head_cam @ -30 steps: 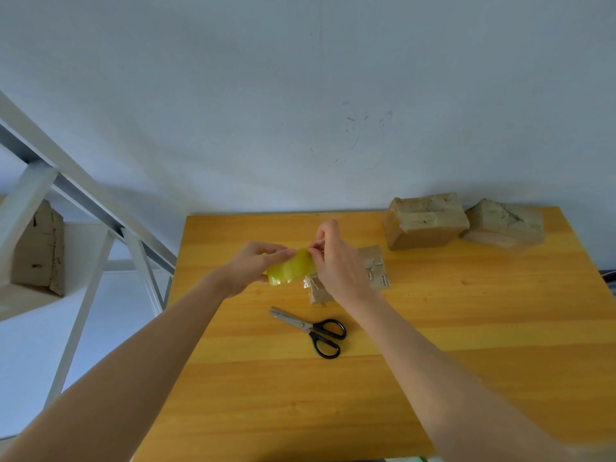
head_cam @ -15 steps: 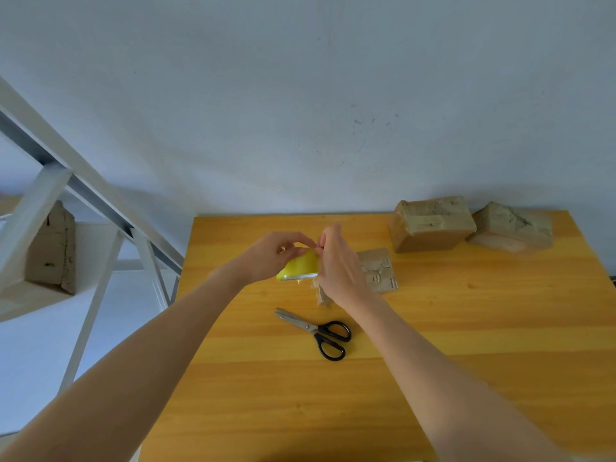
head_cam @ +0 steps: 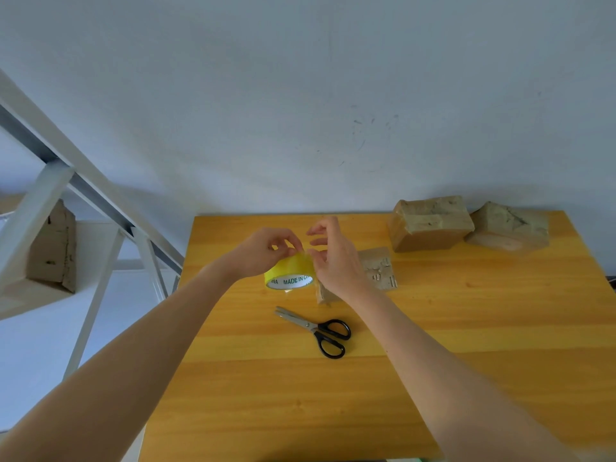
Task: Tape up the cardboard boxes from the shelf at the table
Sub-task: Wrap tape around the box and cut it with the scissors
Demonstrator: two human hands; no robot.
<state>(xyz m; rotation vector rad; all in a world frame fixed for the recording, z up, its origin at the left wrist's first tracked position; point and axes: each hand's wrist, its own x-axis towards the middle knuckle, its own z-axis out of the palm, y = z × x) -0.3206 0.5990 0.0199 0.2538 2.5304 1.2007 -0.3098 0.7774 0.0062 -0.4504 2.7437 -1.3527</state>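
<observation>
The left hand (head_cam: 263, 253) is curled around the tape (head_cam: 290, 273), fingers bent over its top and thumb side gripping the roll, which is held above the table (head_cam: 466, 328) rather than resting on it; the right hand (head_cam: 336, 261) sits just beside it with thumb and forefinger pinched at the roll's upper right edge, the other fingers fanned loose and spread – whether they have caught the tape's free end is too small to tell; the roll is a glossy yellow ring, its white inner core printed in green with "MADE IN CH…", tilted so the core faces the camera

Behind the right hand lies a small box (head_cam: 380, 271), flat, dull brown cardboard with a scuffed, torn-looking top, partly hidden by the wrist; two larger boxes stand at the table's far right edge against the wall – one (head_cam: 430, 223) blocky and squarish with a shiny taped skin, the other (head_cam: 508, 230) tipped at an angle, wrinkled and crumpled; they nearly touch

Scissors (head_cam: 316, 330) lie closed on the table near the hands, metal blades pointing left, black plastic loops to the right; the tabletop is smooth orange-yellow wood grain; at left a white metal shelf (head_cam: 50, 181) holds another worn box (head_cam: 53, 248) standing upright
</observation>
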